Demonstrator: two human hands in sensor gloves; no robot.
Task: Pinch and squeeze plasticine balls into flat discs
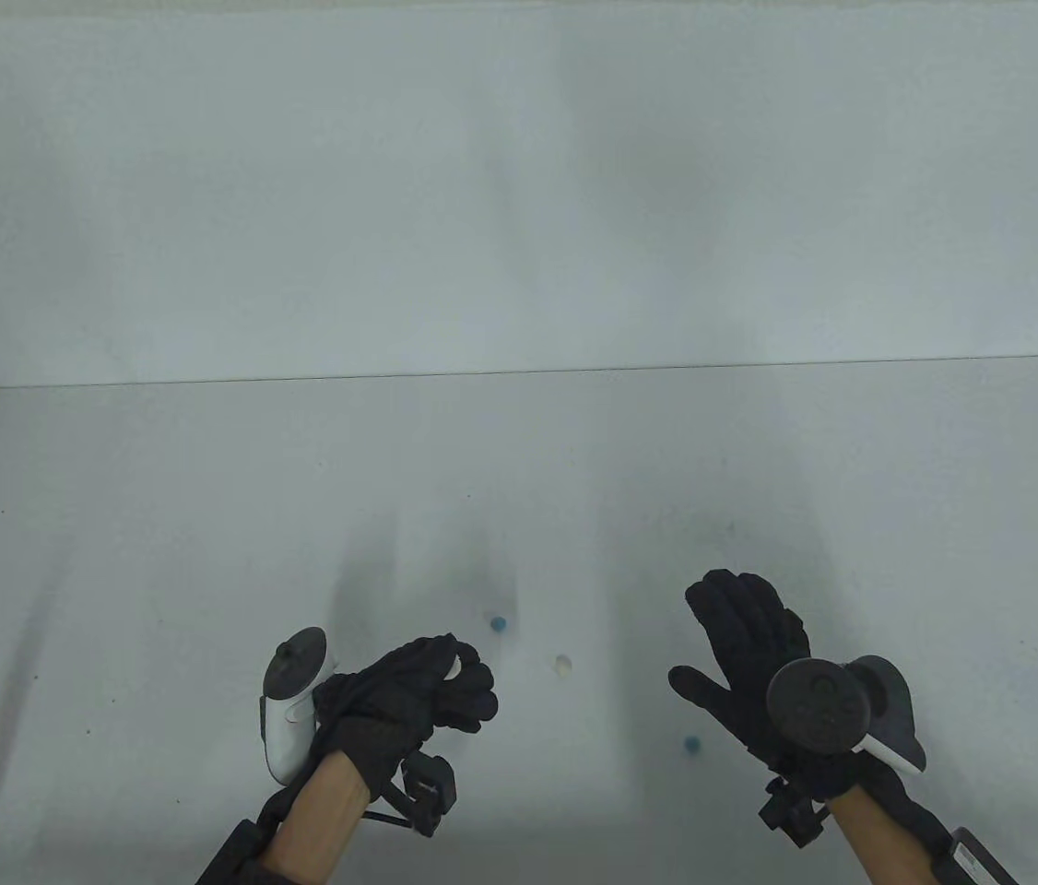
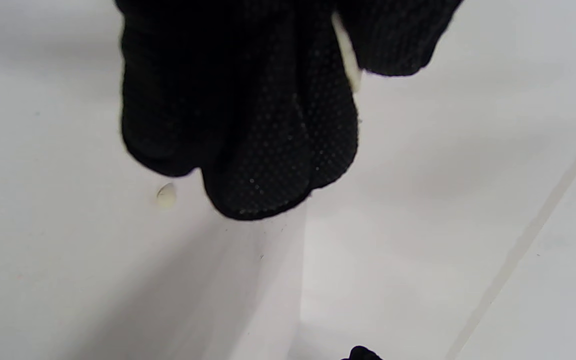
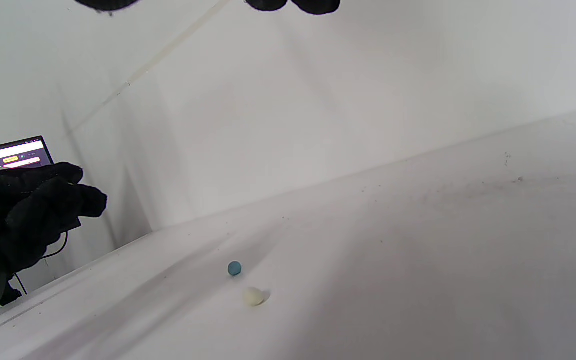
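Note:
My left hand (image 1: 462, 680) is curled just above the table and pinches a small white plasticine piece (image 1: 451, 665) between thumb and fingers. The piece shows as a thin white sliver (image 2: 350, 62) in the left wrist view, beside the dotted fingers (image 2: 278, 150). My right hand (image 1: 729, 636) hovers open and empty with its fingers spread. On the table lie a blue ball (image 1: 498, 624), a white ball (image 1: 562, 666) and a second blue ball (image 1: 691, 743) by the right hand. The right wrist view shows the blue ball (image 3: 234, 268) and the white ball (image 3: 253, 296).
The white table (image 1: 206, 516) meets a white back wall (image 1: 519, 184). In the right wrist view a laptop screen (image 3: 10, 151) glows at the far left behind my left hand (image 3: 23, 215). The white ball also shows in the left wrist view (image 2: 166, 195).

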